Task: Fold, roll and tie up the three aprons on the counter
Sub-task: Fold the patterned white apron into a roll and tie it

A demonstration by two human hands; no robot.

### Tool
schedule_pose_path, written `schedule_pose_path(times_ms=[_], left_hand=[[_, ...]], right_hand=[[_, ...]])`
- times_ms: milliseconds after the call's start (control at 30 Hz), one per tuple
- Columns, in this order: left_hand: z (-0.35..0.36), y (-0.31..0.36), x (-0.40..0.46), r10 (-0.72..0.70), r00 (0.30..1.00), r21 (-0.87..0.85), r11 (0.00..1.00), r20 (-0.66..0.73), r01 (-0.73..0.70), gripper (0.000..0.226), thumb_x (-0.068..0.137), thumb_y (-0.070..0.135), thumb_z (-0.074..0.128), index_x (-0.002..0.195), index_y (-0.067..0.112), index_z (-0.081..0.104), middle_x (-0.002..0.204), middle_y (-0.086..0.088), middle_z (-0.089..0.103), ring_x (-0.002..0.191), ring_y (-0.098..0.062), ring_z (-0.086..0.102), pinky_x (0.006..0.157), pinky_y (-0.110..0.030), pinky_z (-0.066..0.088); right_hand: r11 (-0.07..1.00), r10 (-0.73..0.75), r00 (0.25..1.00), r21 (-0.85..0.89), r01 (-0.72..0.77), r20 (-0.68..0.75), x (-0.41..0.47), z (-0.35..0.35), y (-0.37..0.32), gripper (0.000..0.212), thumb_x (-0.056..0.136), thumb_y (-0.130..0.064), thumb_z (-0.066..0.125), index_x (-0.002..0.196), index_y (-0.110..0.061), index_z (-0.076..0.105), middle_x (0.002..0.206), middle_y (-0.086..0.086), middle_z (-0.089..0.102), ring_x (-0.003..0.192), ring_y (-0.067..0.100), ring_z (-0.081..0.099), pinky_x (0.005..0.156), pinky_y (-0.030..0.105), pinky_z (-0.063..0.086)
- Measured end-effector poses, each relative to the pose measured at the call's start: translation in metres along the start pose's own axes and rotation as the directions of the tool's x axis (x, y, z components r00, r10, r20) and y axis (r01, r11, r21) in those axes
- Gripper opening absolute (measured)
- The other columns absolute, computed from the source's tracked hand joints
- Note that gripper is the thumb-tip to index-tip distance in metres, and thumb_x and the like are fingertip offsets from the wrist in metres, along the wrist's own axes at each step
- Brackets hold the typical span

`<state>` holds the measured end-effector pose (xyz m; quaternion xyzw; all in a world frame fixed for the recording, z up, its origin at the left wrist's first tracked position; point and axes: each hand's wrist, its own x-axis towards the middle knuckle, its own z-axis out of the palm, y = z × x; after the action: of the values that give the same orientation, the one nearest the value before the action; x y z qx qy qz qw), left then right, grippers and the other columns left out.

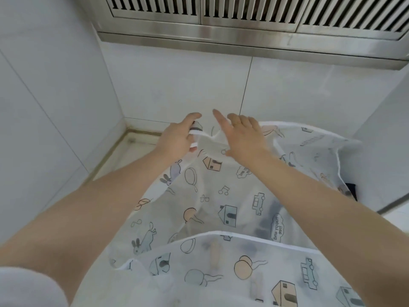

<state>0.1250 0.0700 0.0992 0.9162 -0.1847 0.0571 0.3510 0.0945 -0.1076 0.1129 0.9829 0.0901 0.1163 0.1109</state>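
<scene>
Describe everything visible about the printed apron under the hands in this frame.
The thin, translucent white apron printed with houses, rabbits, balloons and cars lies spread and rumpled over the white counter, edged in white binding. A folded layer overlaps its near part. At the far end the left hand holds a white strap or edge in its grip, fingers curled round it. The right hand rests flat on the fabric, fingers extended. Something dark shows at its right edge.

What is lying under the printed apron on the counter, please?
Through the thin printed apron only vague dark and tan shapes show, so what they are cannot be told. At its right edge a dark object sticks out partly. Both hands, left hand and right hand, are on top.
</scene>
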Motion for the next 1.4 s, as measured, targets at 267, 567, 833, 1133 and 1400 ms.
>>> schedule_pose_path(times_ms=[267,567,833,1133,1400], left_hand=[[0.019,-0.031,-0.024,-0.058,0.958,0.077,0.996,0.28,0.038,0.085,0.093,-0.004,0.042,0.148,0.037,-0.008,0.149,-0.013,0.022,0.102,-0.015,0.053,0.07,-0.019,0.043],[0.051,-0.079,-0.021,-0.623,0.672,-0.402,0.54,0.4,0.739,0.047,0.088,0.053,0.047,0.113,0.013,0.049,0.11,-0.009,0.062,0.089,-0.025,0.063,0.075,-0.035,0.052],[0.059,-0.068,-0.001,-0.638,0.466,-0.463,0.188,0.614,0.866,0.044,0.077,0.052,0.066,0.095,0.011,0.063,0.088,-0.009,0.067,0.078,-0.026,0.064,0.077,-0.039,0.054],[0.046,-0.076,0.016,-0.627,0.762,-0.904,0.216,0.161,0.368,0.025,0.084,-0.009,0.047,0.098,0.006,0.061,0.084,-0.007,0.062,0.079,-0.023,0.06,0.074,-0.031,0.052],[0.074,-0.092,0.012,-0.755,0.646,-0.281,0.647,-0.107,0.709,0.083,0.092,0.012,0.052,0.15,0.022,-0.007,0.157,-0.008,0.011,0.141,-0.029,0.022,0.113,-0.044,0.02]], right_hand=[[0.98,-0.031,0.993,-0.191,0.052,0.114,-0.021,0.021,-0.003,0.064,0.067,-0.002,0.07,0.125,-0.01,0.047,0.081,0.006,0.062,0.057,0.023,0.063,0.043,0.026,0.034],[0.974,-0.221,0.75,0.172,0.144,0.623,-0.042,0.087,-0.03,0.08,0.087,-0.004,0.047,0.148,-0.034,0.006,0.073,0.002,0.048,0.061,0.019,0.052,0.055,0.031,0.044],[0.953,-0.242,0.725,0.299,0.052,0.645,-0.04,0.092,-0.031,0.099,0.08,-0.007,0.051,0.145,-0.042,-0.014,0.07,0.005,0.05,0.063,0.021,0.055,0.053,0.031,0.045],[0.938,-0.222,0.744,0.346,-0.013,0.63,-0.035,0.095,-0.005,0.089,0.09,-0.011,0.048,0.144,-0.05,-0.011,0.074,0.005,0.047,0.062,0.017,0.05,0.06,0.031,0.044],[0.978,-0.174,0.851,0.188,0.091,0.495,-0.044,0.107,0.002,0.058,0.09,-0.044,0.053,0.143,-0.028,0.033,0.147,0.004,0.026,0.133,0.023,0.026,0.104,0.04,0.038]])
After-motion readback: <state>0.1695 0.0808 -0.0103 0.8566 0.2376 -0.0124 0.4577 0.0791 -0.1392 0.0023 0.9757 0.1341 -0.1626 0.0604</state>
